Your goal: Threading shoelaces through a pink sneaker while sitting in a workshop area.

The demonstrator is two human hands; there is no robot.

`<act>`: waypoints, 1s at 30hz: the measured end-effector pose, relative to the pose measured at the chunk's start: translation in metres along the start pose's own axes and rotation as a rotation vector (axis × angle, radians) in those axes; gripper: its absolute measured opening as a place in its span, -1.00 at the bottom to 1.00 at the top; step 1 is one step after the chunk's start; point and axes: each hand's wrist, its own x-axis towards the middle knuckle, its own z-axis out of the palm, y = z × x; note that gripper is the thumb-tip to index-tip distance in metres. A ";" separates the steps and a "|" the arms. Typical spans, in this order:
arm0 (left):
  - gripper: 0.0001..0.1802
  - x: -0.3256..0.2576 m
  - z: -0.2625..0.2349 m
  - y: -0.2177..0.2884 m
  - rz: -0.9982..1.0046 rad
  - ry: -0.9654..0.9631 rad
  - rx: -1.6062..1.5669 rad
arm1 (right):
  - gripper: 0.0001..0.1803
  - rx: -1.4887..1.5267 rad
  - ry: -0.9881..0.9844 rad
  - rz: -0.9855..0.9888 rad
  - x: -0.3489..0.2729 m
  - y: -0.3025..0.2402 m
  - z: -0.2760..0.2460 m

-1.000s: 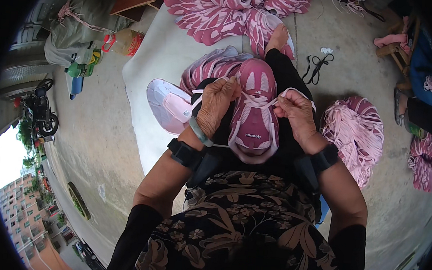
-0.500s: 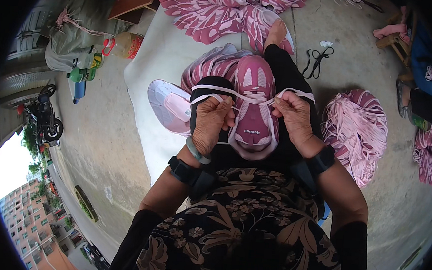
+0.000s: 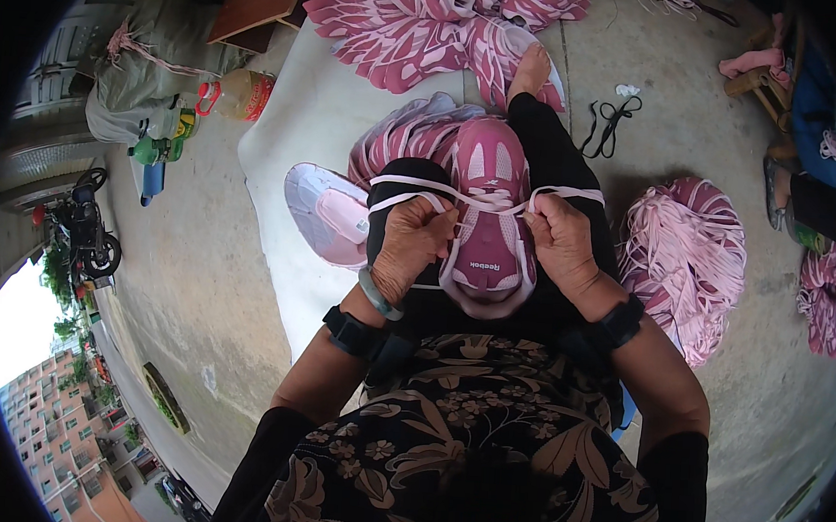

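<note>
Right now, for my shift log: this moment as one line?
left hand: grips pale lace | right hand: grips lace | pink shoe upper: on lap, between hands | lace bundle: on floor

Black floral-print top with tan and cream leaves; black sleeve covers on both upper forearms, left one, right one. Black band on each wrist, left, right, plus a pale green bangle on the left. Black trousers, bare foot.
</note>
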 end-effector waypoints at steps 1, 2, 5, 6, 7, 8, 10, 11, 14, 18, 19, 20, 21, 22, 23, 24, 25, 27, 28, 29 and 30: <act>-0.91 0.000 -0.001 -0.001 -0.007 -0.011 -0.006 | -0.87 -0.087 0.005 -0.083 0.002 -0.003 -0.001; -0.91 0.000 -0.002 -0.003 -0.005 -0.007 -0.007 | -0.87 -0.086 0.003 -0.087 0.004 -0.003 0.000; -0.92 0.000 0.000 -0.004 0.050 -0.035 0.027 | -0.87 -0.129 -0.048 -0.115 0.010 0.002 -0.001; -0.92 0.001 0.001 -0.003 0.053 -0.037 0.029 | -0.86 0.063 -0.208 0.210 0.013 0.008 -0.002; -0.92 0.001 0.001 -0.001 0.034 -0.019 -0.003 | -0.86 0.257 -0.366 0.535 0.014 0.013 -0.001; -0.91 0.002 0.001 0.001 0.015 -0.001 -0.036 | -0.86 0.257 -0.361 0.534 0.014 0.017 0.000; -0.91 0.002 0.001 0.000 0.019 0.024 -0.055 | -0.86 0.023 -0.234 0.078 0.018 0.007 0.001; -0.90 0.003 0.001 -0.001 0.026 0.045 -0.073 | -0.84 -0.079 -0.224 -0.026 0.019 0.004 0.002; -0.88 0.010 0.005 -0.014 0.187 0.115 -0.021 | -0.81 0.159 -0.163 0.281 0.010 0.011 0.009; -0.81 0.018 0.009 -0.020 0.277 0.240 0.259 | -0.80 0.292 -0.104 0.387 -0.001 0.016 0.009; -0.81 0.019 0.010 -0.021 0.279 0.251 0.252 | -0.81 0.305 -0.088 0.394 -0.001 0.015 0.009; -0.80 0.019 0.012 -0.022 0.390 0.279 0.408 | -0.81 0.303 -0.098 0.385 -0.002 0.015 0.007; -0.78 0.019 0.011 -0.019 0.500 0.307 0.569 | -0.82 0.260 -0.116 0.381 -0.002 0.013 0.006; -0.78 0.020 0.011 -0.019 0.503 0.318 0.565 | -0.83 0.215 -0.134 0.376 -0.003 0.011 0.004; -0.79 0.021 0.010 -0.020 0.489 0.329 0.559 | -0.86 0.174 -0.140 0.330 -0.007 0.013 0.004; -0.79 0.021 0.009 -0.021 0.474 0.338 0.550 | -0.86 0.170 -0.147 0.322 -0.008 0.010 0.003; -0.80 0.022 0.008 -0.022 0.480 0.350 0.543 | -0.88 0.194 -0.149 0.361 -0.010 0.008 0.002; -0.79 0.022 0.009 -0.017 0.442 0.340 0.557 | -0.90 0.192 -0.193 0.382 -0.013 0.006 -0.003; -0.77 0.022 0.009 -0.015 0.403 0.321 0.578 | -0.90 0.189 -0.198 0.379 -0.016 0.006 -0.005; -0.77 0.023 0.009 -0.016 0.402 0.325 0.573 | -0.89 0.156 -0.219 0.358 -0.018 0.005 -0.008; -0.78 0.024 0.009 -0.017 0.435 0.316 0.584 | -0.89 0.123 -0.239 0.336 -0.018 0.003 -0.010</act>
